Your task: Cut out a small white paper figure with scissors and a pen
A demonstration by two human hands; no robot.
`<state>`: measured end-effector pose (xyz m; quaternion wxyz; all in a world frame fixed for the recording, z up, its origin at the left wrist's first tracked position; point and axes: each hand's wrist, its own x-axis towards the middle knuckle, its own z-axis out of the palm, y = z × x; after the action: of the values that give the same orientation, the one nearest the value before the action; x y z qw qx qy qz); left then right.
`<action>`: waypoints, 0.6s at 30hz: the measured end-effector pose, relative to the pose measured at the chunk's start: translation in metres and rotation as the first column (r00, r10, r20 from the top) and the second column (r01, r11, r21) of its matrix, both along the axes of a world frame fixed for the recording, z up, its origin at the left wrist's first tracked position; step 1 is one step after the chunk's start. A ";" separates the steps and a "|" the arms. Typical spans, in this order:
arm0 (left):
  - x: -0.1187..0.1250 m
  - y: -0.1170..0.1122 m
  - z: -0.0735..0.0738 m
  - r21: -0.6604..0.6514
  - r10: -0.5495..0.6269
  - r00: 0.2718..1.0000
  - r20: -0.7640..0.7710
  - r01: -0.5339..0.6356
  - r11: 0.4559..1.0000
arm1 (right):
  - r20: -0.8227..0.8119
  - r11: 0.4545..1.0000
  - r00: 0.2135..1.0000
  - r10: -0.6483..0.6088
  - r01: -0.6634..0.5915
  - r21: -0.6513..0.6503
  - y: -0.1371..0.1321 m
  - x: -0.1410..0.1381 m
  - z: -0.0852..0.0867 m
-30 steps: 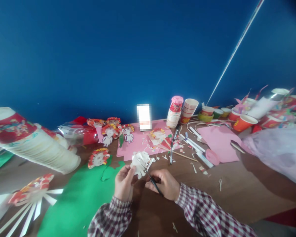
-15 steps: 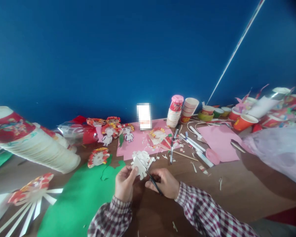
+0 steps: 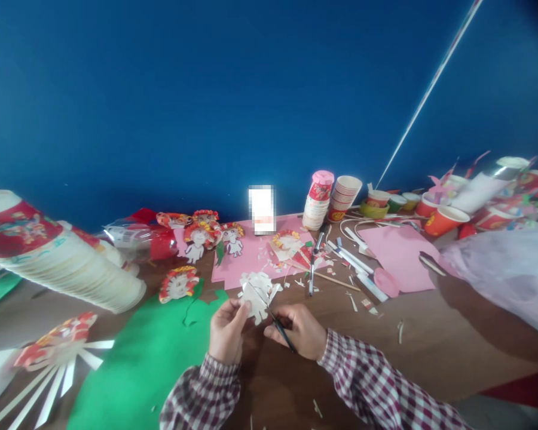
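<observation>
My left hand pinches a white paper cutout by its lower left edge, thumb on top. The cutout has a scalloped, flower-like outline. Dark-handled scissors are in my right hand, their blades lying over the lower right part of the cutout. Whether the blades are apart is too small to tell. Beyond the cutout lies pink paper scattered with scraps. Two small white paper figures, one of them a figure with a drawn outline, rest at its left side.
Green paper spreads at the left, beside a leaning stack of paper cups. Upright cup stacks stand near the blue wall. Pens, paper strips and another pink sheet lie to the right, with a plastic bag.
Almost nothing differs. The view has shifted very slightly, while both hands, the cutout and the scissors keep nearly the same places.
</observation>
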<state>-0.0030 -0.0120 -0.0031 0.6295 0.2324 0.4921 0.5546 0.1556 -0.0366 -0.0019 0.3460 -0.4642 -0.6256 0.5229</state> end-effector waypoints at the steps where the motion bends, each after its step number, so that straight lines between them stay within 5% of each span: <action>1: 0.000 0.000 0.000 0.000 0.001 1.000 0.004 -0.001 1.000 | -0.002 1.000 1.000 0.000 0.000 0.002 0.000 0.000 0.000; 12: 0.001 0.000 -0.001 -0.020 0.016 1.000 0.020 -0.016 1.000 | -0.050 1.000 0.999 -0.003 0.002 -0.025 0.000 -0.001 0.003; 18: -0.001 0.005 -0.001 0.042 -0.121 0.992 -0.043 0.123 0.992 | -0.040 1.000 0.999 -0.002 0.001 -0.025 0.002 0.002 0.004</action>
<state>-0.0035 -0.0065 -0.0036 0.6467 0.2871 0.4774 0.5210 0.1575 -0.0348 0.0021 0.3532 -0.4584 -0.6117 0.5394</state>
